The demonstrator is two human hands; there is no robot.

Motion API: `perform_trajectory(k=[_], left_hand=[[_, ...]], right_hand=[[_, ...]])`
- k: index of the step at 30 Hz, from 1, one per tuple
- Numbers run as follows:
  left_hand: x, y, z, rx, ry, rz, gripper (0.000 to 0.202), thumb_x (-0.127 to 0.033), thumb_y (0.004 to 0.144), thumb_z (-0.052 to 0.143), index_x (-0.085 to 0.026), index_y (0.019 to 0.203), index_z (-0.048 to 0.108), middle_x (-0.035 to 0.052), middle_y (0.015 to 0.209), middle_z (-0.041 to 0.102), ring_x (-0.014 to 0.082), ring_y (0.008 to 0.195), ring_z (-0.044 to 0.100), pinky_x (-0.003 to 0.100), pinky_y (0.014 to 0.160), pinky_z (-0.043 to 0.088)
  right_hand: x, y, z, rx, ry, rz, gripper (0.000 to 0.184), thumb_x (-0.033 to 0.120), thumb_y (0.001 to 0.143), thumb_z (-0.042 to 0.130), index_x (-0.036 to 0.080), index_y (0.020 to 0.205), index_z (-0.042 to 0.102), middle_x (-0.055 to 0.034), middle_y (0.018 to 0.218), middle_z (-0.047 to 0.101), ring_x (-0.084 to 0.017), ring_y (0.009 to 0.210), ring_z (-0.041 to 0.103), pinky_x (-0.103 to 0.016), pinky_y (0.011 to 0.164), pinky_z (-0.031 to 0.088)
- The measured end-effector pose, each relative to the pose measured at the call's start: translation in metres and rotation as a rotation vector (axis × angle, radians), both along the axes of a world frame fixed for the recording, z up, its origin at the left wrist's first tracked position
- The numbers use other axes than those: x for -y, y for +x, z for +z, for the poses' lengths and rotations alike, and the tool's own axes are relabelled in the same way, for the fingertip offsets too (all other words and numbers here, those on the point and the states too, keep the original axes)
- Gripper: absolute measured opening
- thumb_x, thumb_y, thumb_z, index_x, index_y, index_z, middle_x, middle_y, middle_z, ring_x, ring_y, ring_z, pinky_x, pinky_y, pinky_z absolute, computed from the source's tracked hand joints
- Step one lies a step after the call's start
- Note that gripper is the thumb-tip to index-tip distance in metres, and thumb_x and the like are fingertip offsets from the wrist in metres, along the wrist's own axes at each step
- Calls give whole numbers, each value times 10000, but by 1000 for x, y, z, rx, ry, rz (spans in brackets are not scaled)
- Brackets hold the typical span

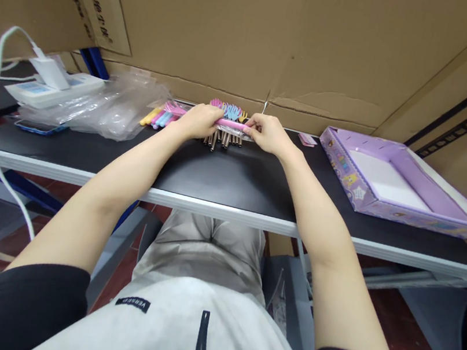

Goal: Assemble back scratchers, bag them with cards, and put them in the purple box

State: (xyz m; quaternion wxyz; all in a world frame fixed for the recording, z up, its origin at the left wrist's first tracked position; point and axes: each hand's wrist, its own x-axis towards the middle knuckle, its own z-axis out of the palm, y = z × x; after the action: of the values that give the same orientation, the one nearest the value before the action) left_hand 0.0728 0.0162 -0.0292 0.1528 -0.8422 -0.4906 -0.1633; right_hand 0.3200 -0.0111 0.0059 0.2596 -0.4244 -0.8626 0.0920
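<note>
Head view: a black table (233, 175) carries a purple box (347, 174) on the right and crumpled plastic bags (112, 107) on the left. Near its far edge, the left hand (200, 120) and right hand (268, 133) each pinch one end of a pink stick (233, 124), held level just over a bundle of sticks (223, 140).

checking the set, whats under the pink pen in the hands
Under the pink pen lie brown sticks side by side on the table. The left hand and right hand cover its ends and whatever lies below them.
</note>
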Motion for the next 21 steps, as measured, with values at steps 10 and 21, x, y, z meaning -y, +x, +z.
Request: perform_trajectory(k=[10,21], left_hand=[[4,5,2,11,-8,-58,294,-98,861,530,-175,1036,752,153,977,747,354,1093,703,502,1025,505],[10,20,-2,40,122,-225,319,-132,966,560,-210,1181,781,156,1200,729,349,1221,648,522,1068,462]], right_hand=[[3,2,6,58,-69,5,248,390,910,774,165,813,735,-26,714,668,-179,744,581,-314,772,452],[20,-4,15,-49,-370,208,522,593,845,883,172,666,632,55,519,474,-84,556,412,-248,572,300]])
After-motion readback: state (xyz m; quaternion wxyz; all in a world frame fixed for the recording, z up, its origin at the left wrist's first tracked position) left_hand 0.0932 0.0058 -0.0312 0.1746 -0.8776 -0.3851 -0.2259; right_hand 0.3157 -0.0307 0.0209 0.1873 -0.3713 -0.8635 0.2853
